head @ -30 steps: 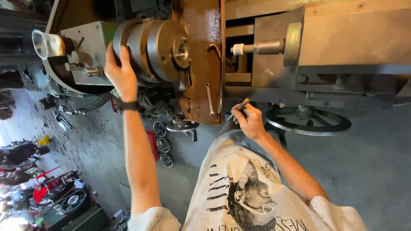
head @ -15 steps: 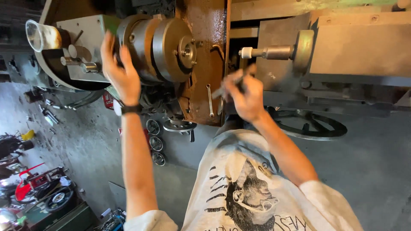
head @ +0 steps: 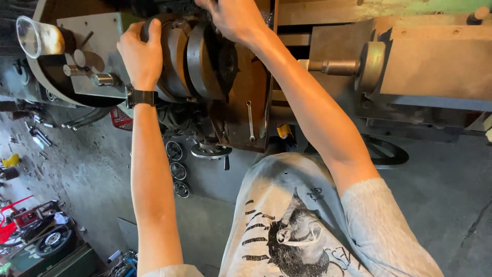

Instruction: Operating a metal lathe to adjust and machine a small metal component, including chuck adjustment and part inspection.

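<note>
The left hand [head: 139, 54] grips the rim of the round lathe chuck [head: 197, 61] as if to steady it, while the right hand [head: 233, 18] closes on the chuck's top edge, its grip partly hidden.

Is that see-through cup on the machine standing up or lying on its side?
On its side: the clear cup shows its open rim facing left.

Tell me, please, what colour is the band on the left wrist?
The wristband is black, seen clearly in the head view, just below the left hand.

Two hands [head: 141, 54]; one chuck [head: 197, 61]; three handwheels [head: 174, 151]
</note>
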